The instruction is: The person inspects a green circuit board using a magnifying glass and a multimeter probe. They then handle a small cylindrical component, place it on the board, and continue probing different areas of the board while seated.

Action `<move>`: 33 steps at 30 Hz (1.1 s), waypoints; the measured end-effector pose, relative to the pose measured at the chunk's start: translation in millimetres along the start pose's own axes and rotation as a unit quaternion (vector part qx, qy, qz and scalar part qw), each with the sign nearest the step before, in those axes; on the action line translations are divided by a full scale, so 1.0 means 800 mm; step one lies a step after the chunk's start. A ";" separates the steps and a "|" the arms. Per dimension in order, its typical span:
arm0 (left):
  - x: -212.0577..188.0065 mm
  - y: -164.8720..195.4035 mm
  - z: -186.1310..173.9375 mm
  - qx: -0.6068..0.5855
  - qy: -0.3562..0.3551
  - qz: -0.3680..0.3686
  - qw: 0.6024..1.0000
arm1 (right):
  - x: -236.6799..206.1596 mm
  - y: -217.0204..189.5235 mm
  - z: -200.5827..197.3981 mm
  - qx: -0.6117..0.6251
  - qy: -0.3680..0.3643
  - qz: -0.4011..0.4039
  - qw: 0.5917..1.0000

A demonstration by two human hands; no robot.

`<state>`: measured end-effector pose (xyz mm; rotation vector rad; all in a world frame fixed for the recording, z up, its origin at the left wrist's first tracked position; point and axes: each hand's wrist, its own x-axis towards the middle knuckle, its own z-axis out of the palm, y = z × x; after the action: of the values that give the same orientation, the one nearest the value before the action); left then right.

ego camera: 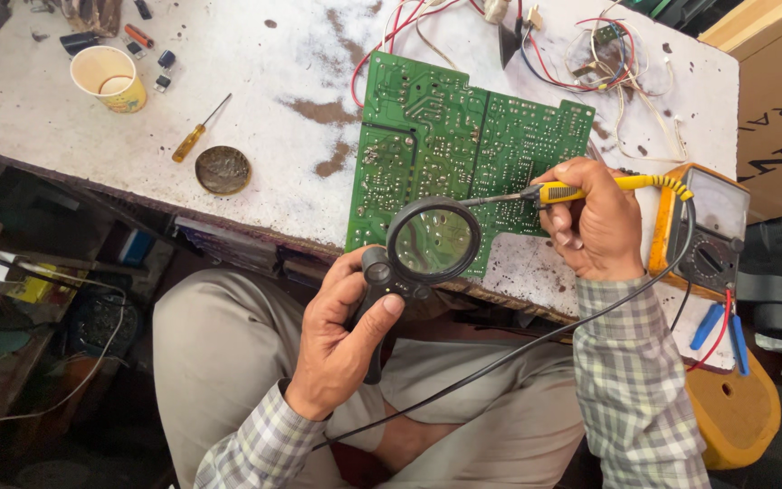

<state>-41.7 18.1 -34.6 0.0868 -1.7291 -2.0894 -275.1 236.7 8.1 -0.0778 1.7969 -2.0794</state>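
Head view, brown cardboard box [776, 100] far right

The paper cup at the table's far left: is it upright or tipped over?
Upright. The paper cup stands on the white table with its round open mouth facing up, its inside visible.

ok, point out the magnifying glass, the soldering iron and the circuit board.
magnifying glass [433, 241], head view, middle of the lens.
soldering iron [561, 191], head view, yellow handle by the fingers.
circuit board [427, 127], head view, upper left of the green face.
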 end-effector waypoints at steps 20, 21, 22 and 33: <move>0.002 -0.001 0.000 -0.001 -0.003 -0.005 1.000 | 0.006 -0.013 0.002 -0.008 -0.039 0.062 0.997; 0.001 -0.001 0.000 0.003 -0.003 -0.006 1.000 | 0.007 -0.013 0.001 -0.008 -0.042 0.067 0.997; 0.001 -0.001 0.001 0.006 -0.002 -0.007 1.000 | 0.008 -0.013 0.001 -0.007 -0.046 0.071 0.996; -0.002 0.002 0.004 -0.017 -0.003 -0.010 1.000 | 0.021 -0.013 -0.012 -0.006 -0.081 0.055 0.995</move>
<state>-41.1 21.1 -32.7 0.0869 -1.7025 -2.1347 -296.0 241.0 12.8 -0.1444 1.6784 -1.9282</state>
